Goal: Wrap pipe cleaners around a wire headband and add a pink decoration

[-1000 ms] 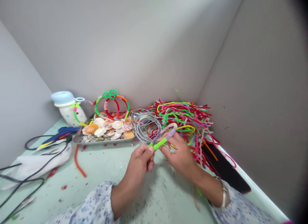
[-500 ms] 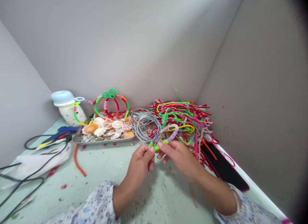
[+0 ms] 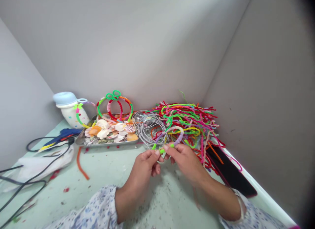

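A fuzzy ring wrapped in pipe cleaner (image 3: 178, 137), purple, pale pink and bright green, is held up between both hands above the table. My left hand (image 3: 145, 165) pinches its green part between thumb and fingers. Close beside it, my right hand (image 3: 183, 160) pinches the green stretch near the purple section. The fingertips hide part of the green wrapping. Just behind the ring lie a coil of grey wire (image 3: 150, 129) and a heap of loose pipe cleaners (image 3: 187, 114) in many colours.
A metal tray (image 3: 108, 144) of seashells holds finished-looking wrapped rings (image 3: 115, 107). At left stand a white bottle (image 3: 73, 115) with a blue lid, blue-handled pliers (image 3: 61, 136), a plastic bag (image 3: 44, 163) and black cables (image 3: 29, 183). A black phone-like slab (image 3: 233, 176) lies right; an orange pipe cleaner (image 3: 81, 166) lies left.
Both hands stay pinched on the ring; the fingers have shifted slightly along its green part. The whole view has moved a little.
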Motion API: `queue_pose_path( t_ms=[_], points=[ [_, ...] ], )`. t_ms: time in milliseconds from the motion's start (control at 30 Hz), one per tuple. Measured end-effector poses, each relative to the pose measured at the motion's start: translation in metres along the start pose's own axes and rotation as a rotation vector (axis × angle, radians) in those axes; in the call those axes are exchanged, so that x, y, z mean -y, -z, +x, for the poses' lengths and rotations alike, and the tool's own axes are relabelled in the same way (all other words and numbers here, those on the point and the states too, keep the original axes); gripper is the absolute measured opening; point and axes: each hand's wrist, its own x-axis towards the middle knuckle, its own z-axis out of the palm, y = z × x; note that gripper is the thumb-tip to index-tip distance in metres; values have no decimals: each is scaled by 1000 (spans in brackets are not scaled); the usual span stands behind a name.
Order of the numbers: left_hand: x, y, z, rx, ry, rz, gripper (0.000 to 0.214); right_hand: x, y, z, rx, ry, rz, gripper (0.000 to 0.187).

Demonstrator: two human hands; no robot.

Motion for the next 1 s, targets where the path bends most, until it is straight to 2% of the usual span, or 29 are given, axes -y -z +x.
queue_pose_path(
  t_ms=[167, 533, 733, 1000],
  points=[
    [-2, -1, -2, 23, 3, -94, 21, 2, -1, -2, -16, 37, 57, 36],
    [-6, -3, -7, -44, -63, -53, 22, 6, -5, -9, -30, 41, 171, 36],
    [-14, -8, -19, -110, -247, 98, 24, 19, -5, -20, -12, 30, 185, 39],
    [-31, -9, -27, -117, -438, 145, 20, 24, 13, -18, 190, 132, 377, 35]
  ],
)
